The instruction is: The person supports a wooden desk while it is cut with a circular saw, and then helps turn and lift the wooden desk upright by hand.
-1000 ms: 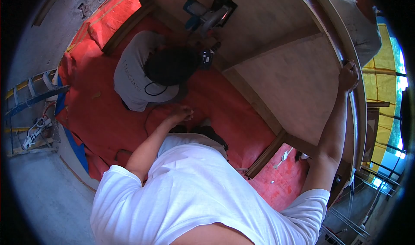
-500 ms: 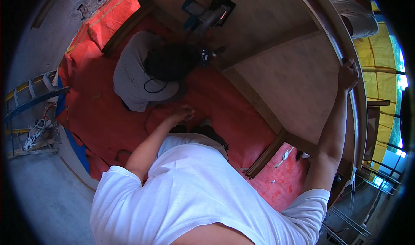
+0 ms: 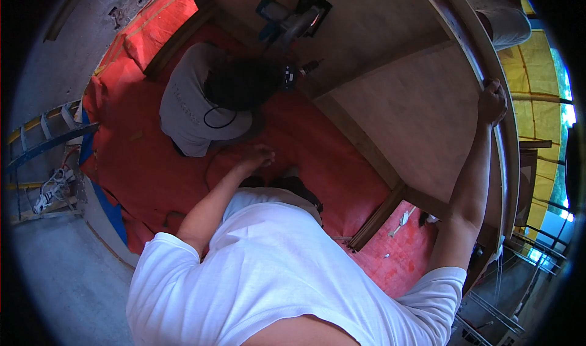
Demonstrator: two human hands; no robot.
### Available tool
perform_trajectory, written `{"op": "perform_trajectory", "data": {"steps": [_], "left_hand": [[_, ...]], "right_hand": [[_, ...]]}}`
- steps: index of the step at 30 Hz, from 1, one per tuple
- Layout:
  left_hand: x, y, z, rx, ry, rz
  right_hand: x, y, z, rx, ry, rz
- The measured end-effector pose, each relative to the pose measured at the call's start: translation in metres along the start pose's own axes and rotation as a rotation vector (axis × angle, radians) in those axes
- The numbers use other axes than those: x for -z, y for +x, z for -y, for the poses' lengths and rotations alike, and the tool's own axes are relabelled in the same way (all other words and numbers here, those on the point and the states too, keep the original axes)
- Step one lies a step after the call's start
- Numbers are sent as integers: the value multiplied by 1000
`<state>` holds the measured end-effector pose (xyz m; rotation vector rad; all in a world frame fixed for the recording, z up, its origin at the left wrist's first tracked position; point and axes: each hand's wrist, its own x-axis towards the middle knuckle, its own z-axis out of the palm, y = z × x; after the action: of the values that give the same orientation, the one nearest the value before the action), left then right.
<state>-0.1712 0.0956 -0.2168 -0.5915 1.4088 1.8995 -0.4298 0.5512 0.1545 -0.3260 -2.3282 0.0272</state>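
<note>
Wooden panel point(image 3: 397, 98): right hand point(image 3: 492, 103) grips its curved edge. Left hand point(image 3: 259, 156) half-curled over red sheet point(image 3: 137, 169), can't tell if closed. Co-worker point(image 3: 194, 105) crouches nearby.

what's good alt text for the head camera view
The wearer's right hand grips the edge of a large brown panel; the left hand, loosely curled, is above red sheeting. A co-worker bends low ahead, near a circular saw.

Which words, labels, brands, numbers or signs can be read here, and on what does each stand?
No text is legible.
Grey shirt of the crouching person: a row of dark marks, too small and blurred.
Dark power tool beside that person's head: pale marks, too small.
</note>
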Motion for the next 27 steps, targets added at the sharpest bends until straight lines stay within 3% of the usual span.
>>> {"op": "perform_trajectory", "data": {"steps": [27], "left_hand": [[-4, 12, 11, -24, -99, -31]], "right_hand": [[-10, 6, -13, -6, -19, -16]]}}
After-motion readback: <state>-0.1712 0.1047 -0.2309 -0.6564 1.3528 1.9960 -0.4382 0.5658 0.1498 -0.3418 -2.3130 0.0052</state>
